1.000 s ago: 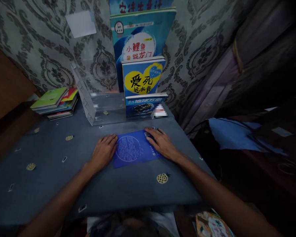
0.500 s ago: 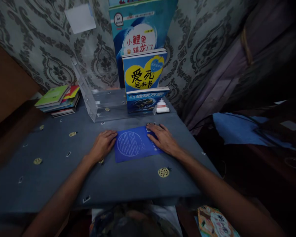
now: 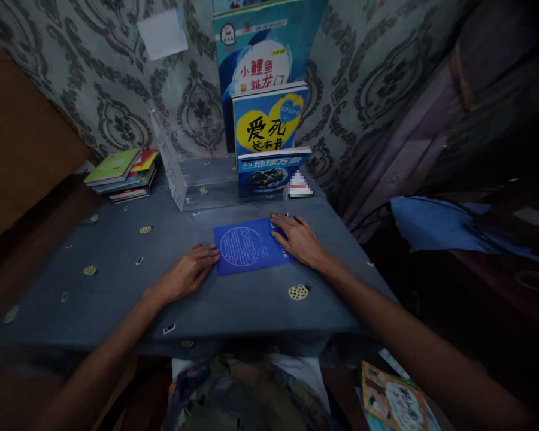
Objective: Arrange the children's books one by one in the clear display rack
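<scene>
A flat blue printed sheet (image 3: 258,254) with a white circle of small text lies on the patterned tablecloth (image 3: 233,311). My left hand (image 3: 191,270) rests palm down at its left side, the extended fingertips touching that edge. Over the right end of the sheet lies my right hand (image 3: 299,239), fingers spread and flat, covering part of the print there. Whether the blue piece is a single sheet or a thin booklet I cannot tell.
Beyond the hands, a clear acrylic stand (image 3: 173,170) holds upright books, among them a blue one with a yellow heart (image 3: 260,123). A book stack (image 3: 123,173) sits at the back left. Below the table's right front lies an orange-covered book (image 3: 397,398).
My left hand has slid from the sheet's far left corner toward me along its left edge. My right hand stays on the right end. The camera view has shifted slightly.
</scene>
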`<action>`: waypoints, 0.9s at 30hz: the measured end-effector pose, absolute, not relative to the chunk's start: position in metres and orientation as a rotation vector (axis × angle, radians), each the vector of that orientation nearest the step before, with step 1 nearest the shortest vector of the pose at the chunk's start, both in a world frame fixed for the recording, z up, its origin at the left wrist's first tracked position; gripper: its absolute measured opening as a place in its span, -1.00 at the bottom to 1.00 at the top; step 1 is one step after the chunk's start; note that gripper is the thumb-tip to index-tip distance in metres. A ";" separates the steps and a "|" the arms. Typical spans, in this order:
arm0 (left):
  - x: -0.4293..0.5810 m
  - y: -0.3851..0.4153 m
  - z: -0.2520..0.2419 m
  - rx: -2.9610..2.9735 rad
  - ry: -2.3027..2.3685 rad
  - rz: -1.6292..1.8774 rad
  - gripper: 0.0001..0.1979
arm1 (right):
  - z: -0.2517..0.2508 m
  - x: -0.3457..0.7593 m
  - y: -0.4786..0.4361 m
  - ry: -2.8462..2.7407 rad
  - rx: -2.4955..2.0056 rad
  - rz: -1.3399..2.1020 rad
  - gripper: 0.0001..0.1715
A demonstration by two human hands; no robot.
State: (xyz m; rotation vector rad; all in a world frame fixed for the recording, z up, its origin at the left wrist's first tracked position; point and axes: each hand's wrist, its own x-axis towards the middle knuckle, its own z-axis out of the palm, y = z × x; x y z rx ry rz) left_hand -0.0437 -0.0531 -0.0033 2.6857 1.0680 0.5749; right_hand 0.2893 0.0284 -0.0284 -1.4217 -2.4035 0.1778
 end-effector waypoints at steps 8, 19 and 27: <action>-0.043 -0.094 -0.004 2.702 1.030 0.531 -0.61 | -0.034 0.291 0.032 -2.375 -1.374 0.200 -0.49; 0.005 -0.049 0.006 2.829 0.980 0.455 -0.65 | -0.020 0.317 0.050 -2.148 -1.192 0.775 -0.28; 0.091 0.024 0.003 2.843 0.889 0.246 -0.57 | -0.017 0.321 0.051 -2.034 -1.155 0.964 -0.23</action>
